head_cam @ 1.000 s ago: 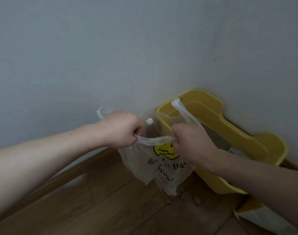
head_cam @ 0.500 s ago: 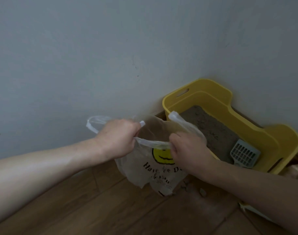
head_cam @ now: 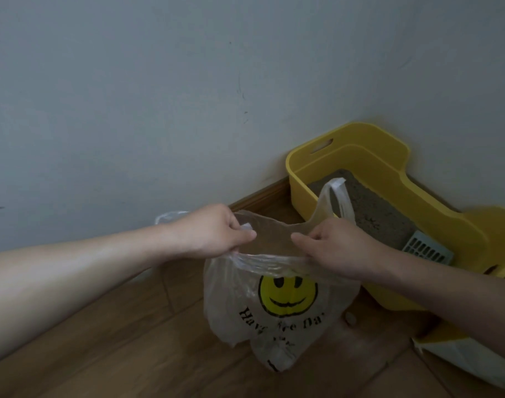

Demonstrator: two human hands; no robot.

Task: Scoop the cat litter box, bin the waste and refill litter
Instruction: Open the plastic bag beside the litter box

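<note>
Brown wooden plank floor (head_cam: 130,354) in a corner.
A yellow plastic litter box (head_cam: 300,193) sits on it by the walls; a small pale clump (head_cam: 350,318) lies just beside it, a white-and-yellow sack (head_cam: 460,361) near.

"Have … Da" on plastic bag (head_cam: 234,308)

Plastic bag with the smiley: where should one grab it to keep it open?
By the top rim near each handle loop, coming from above, one hand per side. The plastic bag is limp film hanging mouth-up, so only a spread rim keeps it open; the left hand and right hand pinch it there.
</note>
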